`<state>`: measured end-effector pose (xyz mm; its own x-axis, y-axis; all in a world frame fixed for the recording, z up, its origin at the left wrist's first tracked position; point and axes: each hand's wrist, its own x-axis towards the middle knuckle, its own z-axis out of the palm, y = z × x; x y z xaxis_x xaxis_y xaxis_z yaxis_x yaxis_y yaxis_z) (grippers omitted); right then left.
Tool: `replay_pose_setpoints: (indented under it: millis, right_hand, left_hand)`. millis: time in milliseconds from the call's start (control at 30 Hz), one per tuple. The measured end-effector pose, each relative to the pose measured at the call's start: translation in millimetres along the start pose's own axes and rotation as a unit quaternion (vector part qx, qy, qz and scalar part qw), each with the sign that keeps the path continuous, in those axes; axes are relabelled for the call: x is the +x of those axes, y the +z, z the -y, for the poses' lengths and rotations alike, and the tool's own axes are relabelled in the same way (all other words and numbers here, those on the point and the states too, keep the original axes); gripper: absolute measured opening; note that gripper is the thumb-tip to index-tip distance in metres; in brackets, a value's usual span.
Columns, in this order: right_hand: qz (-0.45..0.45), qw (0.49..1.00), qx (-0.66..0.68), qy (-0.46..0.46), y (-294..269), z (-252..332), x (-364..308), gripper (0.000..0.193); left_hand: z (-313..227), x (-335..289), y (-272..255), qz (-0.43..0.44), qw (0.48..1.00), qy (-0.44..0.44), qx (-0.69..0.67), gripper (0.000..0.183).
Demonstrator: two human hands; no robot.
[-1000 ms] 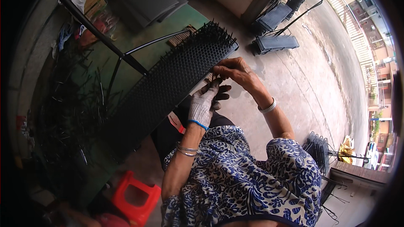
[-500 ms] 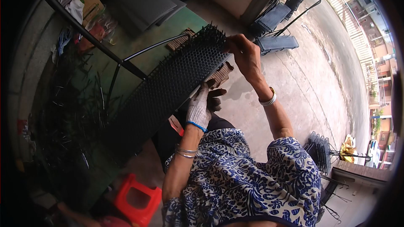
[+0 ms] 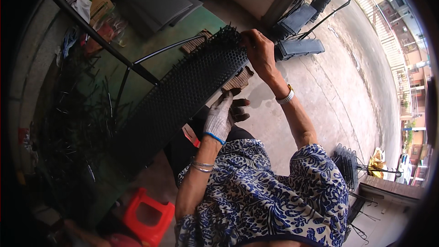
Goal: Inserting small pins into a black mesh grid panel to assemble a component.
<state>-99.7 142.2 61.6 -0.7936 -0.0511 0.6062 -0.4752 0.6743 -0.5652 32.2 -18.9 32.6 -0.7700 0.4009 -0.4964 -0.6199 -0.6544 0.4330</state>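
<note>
step: looks like fitting spikes into the black panel | panel: tilted over the green surface, near end toward the lap | right hand: grip closed on the far top corner | left hand: gloved, loosely curled under the lower edge, can't tell if holding anything | next: probably steadying the panel, working that corner

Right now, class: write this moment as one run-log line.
left hand: gloved, under black perforated panel | right hand: bare, grips panel's far end | panel: tilted over green table | red stool: below

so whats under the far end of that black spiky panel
Under the black spiky panel, brown slatted pieces peek out on the green table; how far they extend is hidden.
</note>
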Motion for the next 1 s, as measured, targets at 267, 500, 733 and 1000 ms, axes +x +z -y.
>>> replay_pose_setpoints:
  millis: [267, 500, 733, 1000]
  right_hand:
    - [0.061, 0.997, -0.054, -0.009, 1, -8, -3, 0.012]
    - [0.066, 0.977, -0.195, -0.059, 9, -8, -2, 0.019]
    - [0.074, 0.969, -0.230, -0.057, 20, -3, 3, 0.022]
    - [0.205, 0.976, -0.036, 0.066, -27, 33, -19, 0.024]
  left_hand:
    - [7, 8, -7, -0.009, 1.000, -0.004, 0.020, 0.030]
    - [-4, -1, 6, 0.015, 0.999, -0.001, 0.032, 0.026]
    - [-2, 4, 5, 0.021, 0.999, -0.004, 0.043, 0.021]
    - [-4, -2, 8, 0.036, 0.993, 0.020, 0.109, 0.025]
